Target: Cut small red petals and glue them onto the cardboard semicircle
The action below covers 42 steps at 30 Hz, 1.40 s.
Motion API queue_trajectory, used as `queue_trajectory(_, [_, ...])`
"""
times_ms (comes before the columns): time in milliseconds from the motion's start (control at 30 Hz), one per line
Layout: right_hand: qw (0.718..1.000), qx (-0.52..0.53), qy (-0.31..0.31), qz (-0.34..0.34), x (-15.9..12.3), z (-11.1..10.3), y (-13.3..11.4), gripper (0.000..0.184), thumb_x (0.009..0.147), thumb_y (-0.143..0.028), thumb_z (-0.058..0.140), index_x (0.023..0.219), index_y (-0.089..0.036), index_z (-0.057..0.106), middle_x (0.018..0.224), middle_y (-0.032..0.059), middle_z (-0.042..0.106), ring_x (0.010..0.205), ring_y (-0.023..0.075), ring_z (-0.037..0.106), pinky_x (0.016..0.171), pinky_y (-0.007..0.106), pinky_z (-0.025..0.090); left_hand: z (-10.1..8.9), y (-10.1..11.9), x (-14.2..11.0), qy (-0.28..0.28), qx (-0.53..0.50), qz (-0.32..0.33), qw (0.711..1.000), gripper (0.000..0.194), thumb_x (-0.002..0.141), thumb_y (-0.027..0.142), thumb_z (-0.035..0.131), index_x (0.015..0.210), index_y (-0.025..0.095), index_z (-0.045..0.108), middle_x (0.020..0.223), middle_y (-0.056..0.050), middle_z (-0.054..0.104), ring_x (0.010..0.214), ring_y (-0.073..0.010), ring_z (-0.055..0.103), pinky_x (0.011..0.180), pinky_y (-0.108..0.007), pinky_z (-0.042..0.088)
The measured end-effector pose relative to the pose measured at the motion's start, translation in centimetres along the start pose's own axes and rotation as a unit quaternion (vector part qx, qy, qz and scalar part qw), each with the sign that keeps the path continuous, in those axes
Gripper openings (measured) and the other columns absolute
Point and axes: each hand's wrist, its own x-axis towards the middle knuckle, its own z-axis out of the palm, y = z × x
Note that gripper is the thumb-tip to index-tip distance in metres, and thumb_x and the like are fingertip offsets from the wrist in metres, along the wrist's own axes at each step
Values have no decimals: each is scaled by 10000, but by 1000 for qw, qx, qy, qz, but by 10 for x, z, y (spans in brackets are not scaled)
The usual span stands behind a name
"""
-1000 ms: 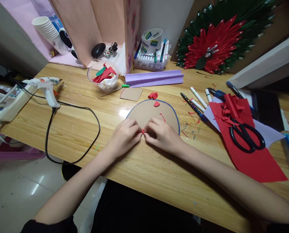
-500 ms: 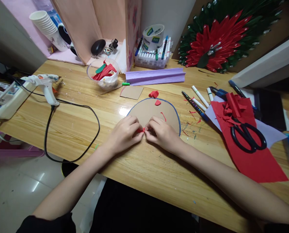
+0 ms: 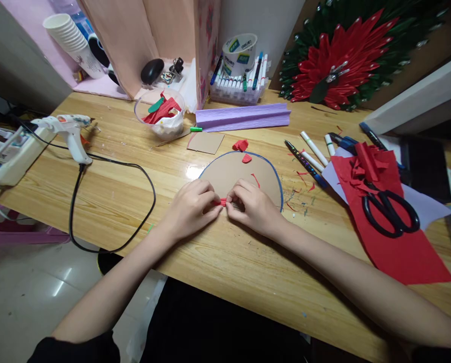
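Between my fingertips is a small piece of red crepe paper (image 3: 223, 202), mostly covered by the fingers. My left hand (image 3: 195, 204) pinches one side of it, and my right hand (image 3: 252, 205) pinches the other. Both hands rest over the near edge of a rounded cardboard piece (image 3: 225, 169) with a blue outline. On that cardboard lie a red paper petal (image 3: 247, 159) and a thin red scrap (image 3: 255, 180). A crumpled red paper piece (image 3: 240, 145) sits at its far edge.
Black-handled scissors (image 3: 390, 214) lie on red paper (image 3: 410, 257) at right, beside several markers (image 3: 314, 147). A white glue gun (image 3: 72, 136) with a looping black cord (image 3: 152, 194) is at left. Behind are a plastic bowl (image 3: 165, 128), folded purple paper (image 3: 244, 118) and a cardboard scrap (image 3: 206, 143).
My hands stay almost in place. The fingertips have drawn slightly apart, so a little more of the red paper shows between them.
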Motion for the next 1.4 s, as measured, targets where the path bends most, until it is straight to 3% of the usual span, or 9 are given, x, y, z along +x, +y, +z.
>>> queue_trajectory(267, [1000, 0, -2, 3, 0, 1, 1, 87, 744, -96, 533, 749, -180, 509, 742, 40, 521, 651, 152, 485, 581, 273, 408, 6, 2, 6, -12, 18, 21, 1000, 142, 831, 205, 502, 777, 136, 614, 810, -58, 581, 757, -152, 504, 678, -285, 405])
queue_trajectory(533, [1000, -5, -4, -1, 0, 1, 0, 77, 752, -99, 517, 754, -175, 514, 743, 41, 519, 650, 152, 479, 582, 277, 403, 5, -1, 8, -29, -25, -5, 999, 99, 804, 187, 537, 760, 150, 618, 793, -47, 571, 767, -154, 513, 695, -287, 420])
queue_trajectory(833, [1000, 13, -10, -4, -2, -2, 0, 60, 781, -109, 519, 778, -168, 518, 762, 43, 521, 687, 155, 490, 609, 278, 411, -2, -6, 4, -30, -49, 12, 998, 139, 849, 224, 516, 796, 152, 623, 807, -50, 572, 774, -151, 514, 700, -286, 420])
queue_trajectory(967, [998, 61, -24, 6, -3, -9, 1, 55, 786, -111, 547, 797, -163, 536, 775, 38, 520, 689, 143, 495, 606, 263, 415, -2, -3, 4, -11, -72, -13, 997, 154, 863, 241, 510, 818, 160, 633, 810, -45, 572, 788, -151, 516, 711, -287, 418])
queue_trajectory(1167, [990, 122, -13, 73, -1, -14, 6, 89, 784, -87, 551, 806, -172, 567, 773, 23, 528, 658, 124, 505, 590, 248, 436, 5, 3, 8, 2, -83, -92, 992, 133, 831, 268, 563, 771, 172, 633, 788, -26, 568, 777, -150, 514, 688, -281, 406])
queue_trajectory(1400, [997, 77, -14, 25, 0, -12, 4, 73, 771, -80, 562, 780, -152, 573, 760, 33, 530, 664, 129, 508, 594, 251, 428, 8, 3, 9, 0, -102, -116, 988, 123, 821, 255, 569, 754, 161, 612, 767, -20, 561, 754, -142, 511, 657, -264, 401])
